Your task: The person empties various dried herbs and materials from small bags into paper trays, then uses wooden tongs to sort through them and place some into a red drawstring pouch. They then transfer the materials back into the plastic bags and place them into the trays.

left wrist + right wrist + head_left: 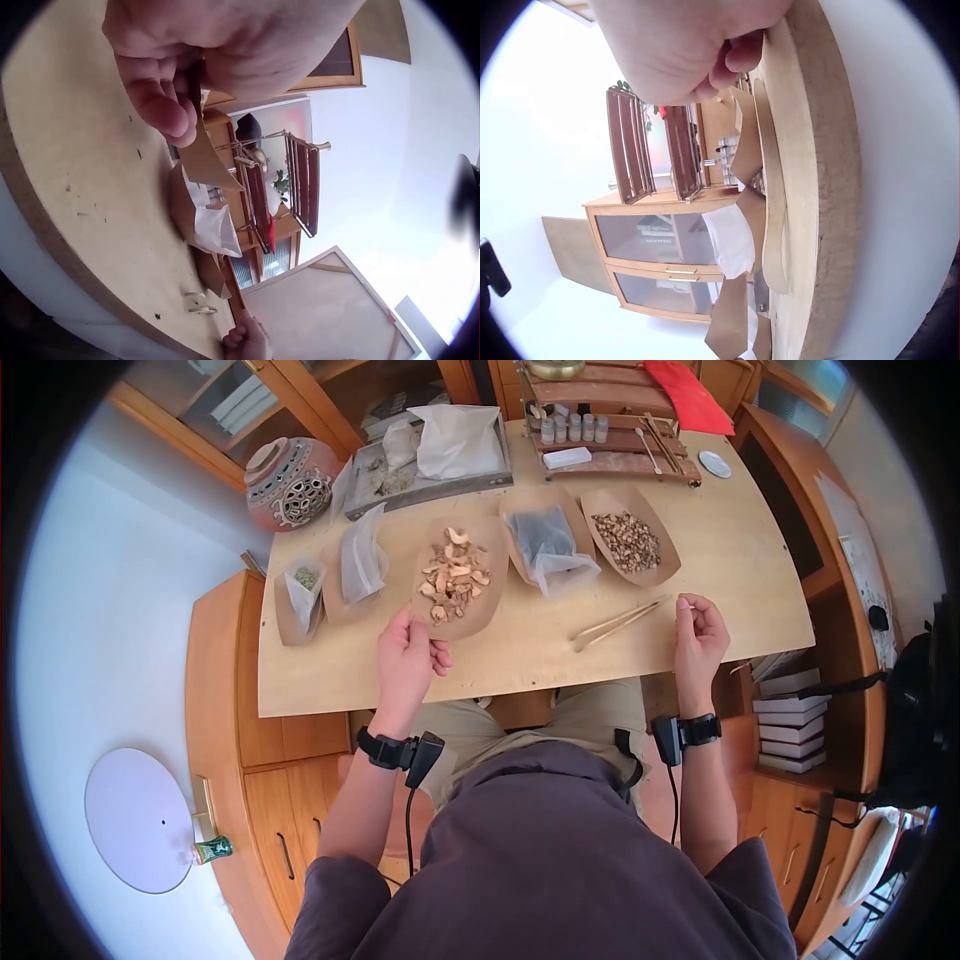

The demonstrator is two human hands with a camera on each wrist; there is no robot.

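My left hand point(408, 652) pinches the near edge of a brown paper tray point(482, 615) between thumb and fingers. Pale dried slices point(455, 578) lie heaped in that tray. In the left wrist view the tray's folded side point(210, 161) sticks out from under the fingers. At the table's right, my right hand point(701, 640) rests by the front edge with loosely curled fingers and holds nothing. Wooden tweezers point(618, 623) lie just left of it, also large in the right wrist view. Beyond them stands a paper tray point(655, 574) of small brown dried pieces point(627, 542).
A paper tray with a dark-filled pouch point(545, 538) stands right of the slices. Two more trays with a white pouch point(362, 555) and a green-filled pouch point(304, 585) stand left. Behind are a pierced pot point(290, 485), a grey box point(430, 485) and a wooden rack point(610, 460).
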